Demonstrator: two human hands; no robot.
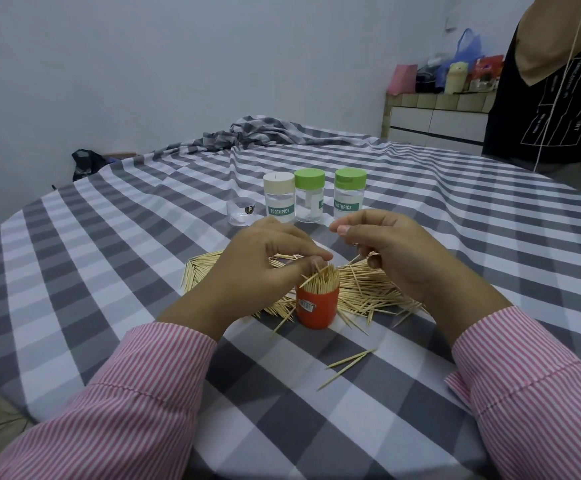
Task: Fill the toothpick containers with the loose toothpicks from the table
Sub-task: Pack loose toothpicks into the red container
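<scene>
An orange plastic cup [316,308], round and smooth with a small barcode sticker on its side, stands upright on the desk [109,258], which is draped in a grey-and-white checked cloth. The cup is packed with thin wooden toothpicks standing on end, tips up; a few lean out to the left. The left hand [264,258] hovers over the cup's mouth, fingertips curled and pinching toothpicks at the top of the bundle. The right hand [391,252], just right of the cup, has its fingers curled in a grip on a few toothpicks that slant down toward the left.

Around and behind the cup lies a loose pile [368,289] of toothpicks, strewn at many angles, mostly lying flat. Three strays [347,363] lie apart, nearer the person, pointing diagonally.

Farther back stand three clear cylindrical jars in a row: one with a cream lid [279,197] and two with green lids [309,195] [350,194]. Teal labels on the cream-lidded jar and the right jar read "TOOTHPICK". A small clear lid [240,212] sits just left of them.

Both sleeves are pink-and-white striped fabric.
</scene>
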